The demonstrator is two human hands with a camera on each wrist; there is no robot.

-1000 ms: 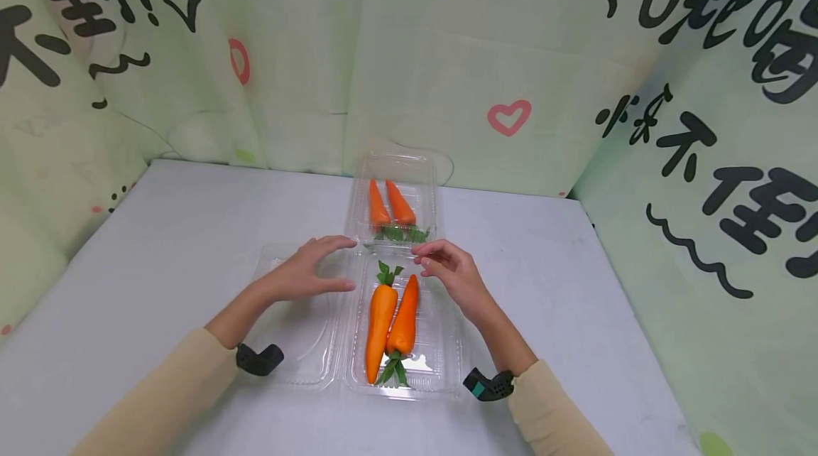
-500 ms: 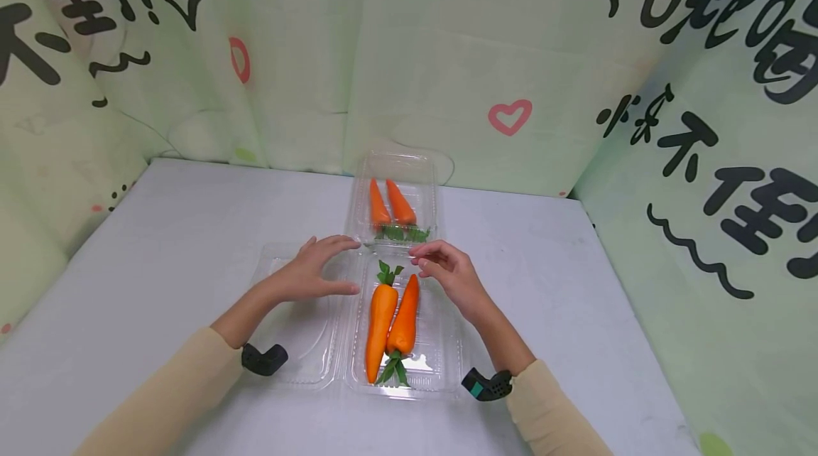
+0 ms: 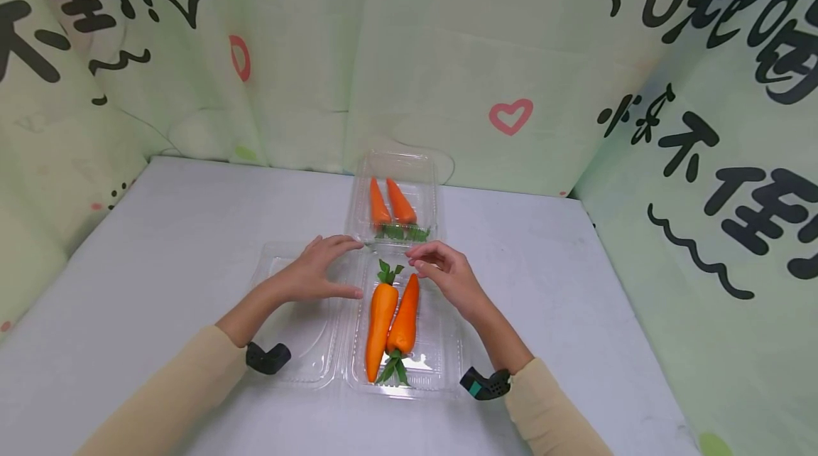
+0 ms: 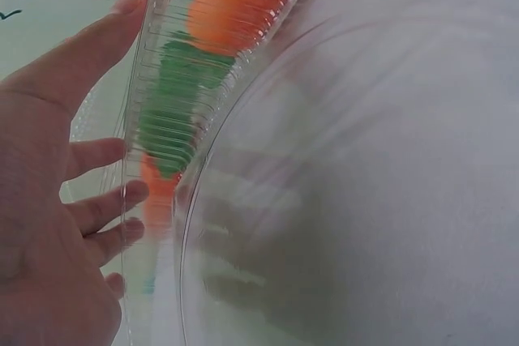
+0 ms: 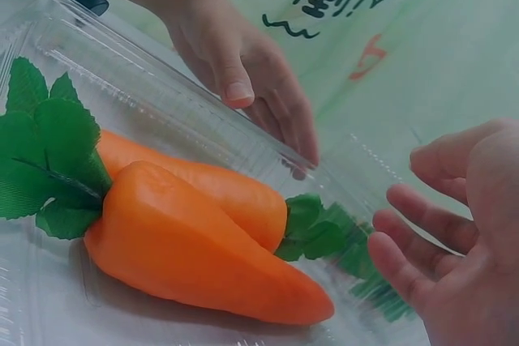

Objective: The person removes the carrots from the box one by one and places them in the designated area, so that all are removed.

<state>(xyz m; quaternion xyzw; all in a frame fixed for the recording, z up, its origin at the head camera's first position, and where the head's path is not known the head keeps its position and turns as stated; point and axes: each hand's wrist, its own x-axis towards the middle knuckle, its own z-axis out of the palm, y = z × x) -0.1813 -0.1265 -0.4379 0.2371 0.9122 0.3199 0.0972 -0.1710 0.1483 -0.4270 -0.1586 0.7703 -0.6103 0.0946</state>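
Curtain point(image 3: 415, 51) hanging behind the tabletop point(image 3: 192, 229). Box point(image 3: 442, 353), carrots point(image 3: 401, 327) resting inside, lying before a second box point(image 3: 429, 186) at the far edge. Left hand point(image 3: 312, 277) hovering, fingers spread; right hand point(image 3: 449, 277) hovering, fingers loosely bent; neither gripping anything. Box probably feeling light, flimsy, slippery; rim point(image 3: 441, 395) offering the likeliest hold.

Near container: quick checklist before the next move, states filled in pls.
1. Left carrot and right carrot inside the near container: ok.
2. Leaves of both within its edges: ok.
3. Lid closed over them: not ok, it lies open on the left.
4. Left hand and right hand holding nothing: ok.
5. Left hand clear of the container's wall: cannot tell.
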